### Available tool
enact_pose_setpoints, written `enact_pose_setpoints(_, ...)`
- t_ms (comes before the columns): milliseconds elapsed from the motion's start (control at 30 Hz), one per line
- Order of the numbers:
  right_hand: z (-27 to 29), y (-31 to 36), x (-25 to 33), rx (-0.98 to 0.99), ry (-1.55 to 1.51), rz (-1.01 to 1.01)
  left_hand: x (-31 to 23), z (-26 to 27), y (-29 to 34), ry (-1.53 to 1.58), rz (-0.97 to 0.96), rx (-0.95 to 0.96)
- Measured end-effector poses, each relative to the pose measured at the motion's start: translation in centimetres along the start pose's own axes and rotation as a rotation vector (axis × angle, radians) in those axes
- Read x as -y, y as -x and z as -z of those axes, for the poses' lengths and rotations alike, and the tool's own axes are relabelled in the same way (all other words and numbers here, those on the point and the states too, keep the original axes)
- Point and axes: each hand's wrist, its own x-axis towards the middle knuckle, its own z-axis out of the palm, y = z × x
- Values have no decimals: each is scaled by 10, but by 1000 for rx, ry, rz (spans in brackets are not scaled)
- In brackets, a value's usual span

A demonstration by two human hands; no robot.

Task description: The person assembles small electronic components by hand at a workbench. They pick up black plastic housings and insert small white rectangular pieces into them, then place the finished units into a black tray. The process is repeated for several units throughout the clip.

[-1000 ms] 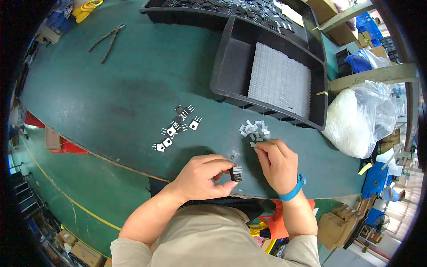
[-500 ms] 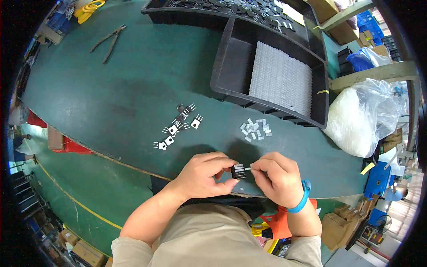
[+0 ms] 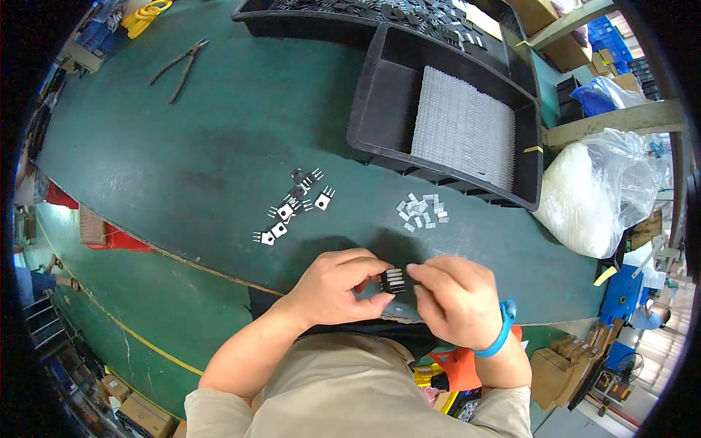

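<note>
Between the thumb and fingers of my left hand (image 3: 341,286) is a small black block (image 3: 393,280) with several pale strips lying side by side on its face. My right hand (image 3: 456,298) is just right of the block, index fingertip close to its edge and thumb apart from it. I see nothing between those two fingers. Beyond my left hand lies a loose group of three-legged transistors (image 3: 285,212), some white-faced and some black. Small pale rectangular pieces (image 3: 420,212) are scattered beyond my right hand.
A black bin (image 3: 387,102) with a translucent ribbed sheet (image 3: 464,128) stands on the green table (image 3: 219,146). Behind it, a black tray (image 3: 307,23) holds many dark parts. Pliers (image 3: 182,69) lie at the far left. A plastic bag (image 3: 588,197) bulges at the right.
The small pale strip in my right fingers no longer shows there. My right thumb and index finger have parted, the index finger nearer the block. My left hand keeps hold of the block.
</note>
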Motion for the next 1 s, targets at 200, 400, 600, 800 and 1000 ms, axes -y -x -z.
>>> enact_pose_setpoints(200, -2, 13, -6, 71, -132, 16, 0, -1, -2, 19, -15, -31)
enact_pose_setpoints(400, -20, 1, -36, -98, 35, -305, 1, -2, 0, -1, -18, -24)
enact_pose_setpoints(600, -42, -12, -47, -15, 218, -233, 0, 1, 0, 7, -1, -9)
enact_pose_setpoints(800, -37, -8, -49, -68, 13, -260, -1, 0, 0, 25, 8, -33)
enact_pose_setpoints(1000, -11, 5, -24, -28, -508, -257, 0, 0, -1, 22, 17, -24)
